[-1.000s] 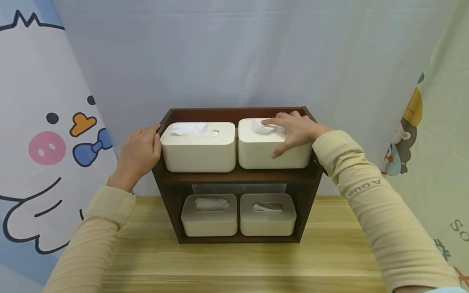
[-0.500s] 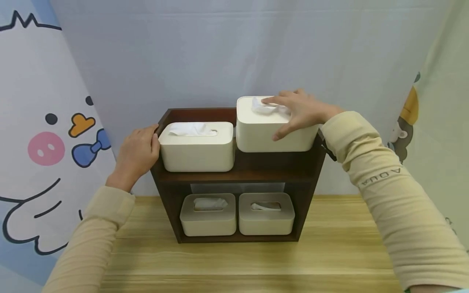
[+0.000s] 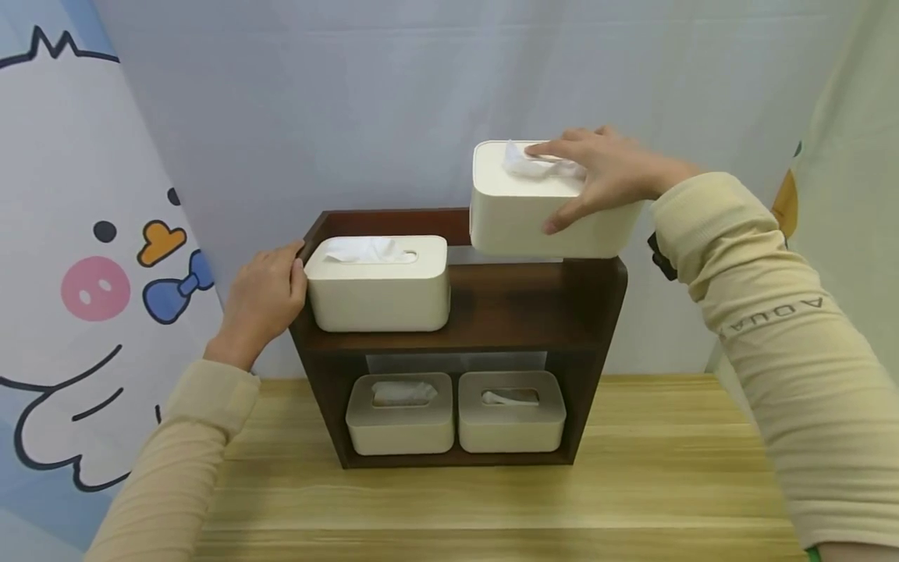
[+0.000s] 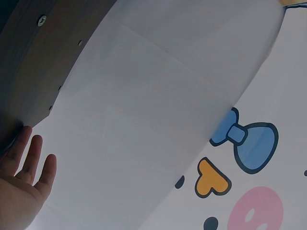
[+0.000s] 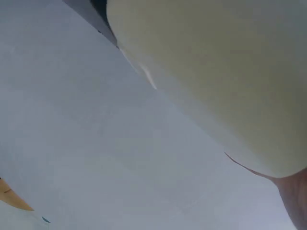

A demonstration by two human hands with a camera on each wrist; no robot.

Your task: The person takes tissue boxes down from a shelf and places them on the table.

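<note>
My right hand point(image 3: 607, 172) grips a cream tissue box point(image 3: 520, 222) from above, the thumb on its front face and the index finger near the slot with its white tissue. This box hangs above the right part of the upper shelf; in the right wrist view its pale wall point(image 5: 216, 72) fills the upper right. My left hand point(image 3: 263, 300) rests against the left side of the dark brown shelf unit point(image 3: 523, 312). In the left wrist view, extended fingers point(image 4: 32, 158) lie by the side panel. Beside that hand, another cream tissue box point(image 3: 379, 293) stands on the upper shelf.
On the lower shelf stand two more tissue boxes, one left point(image 3: 400, 429) and one right point(image 3: 511, 429). The unit is on a wood-grain table point(image 3: 449, 507). A pale curtain point(image 3: 393, 109) hangs behind, with a cartoon-printed cloth point(image 3: 63, 195) at the left.
My right hand has lifted the right tissue box off the upper shelf, moving it up and slightly right. My left hand has stayed at the shelf unit's side.
</note>
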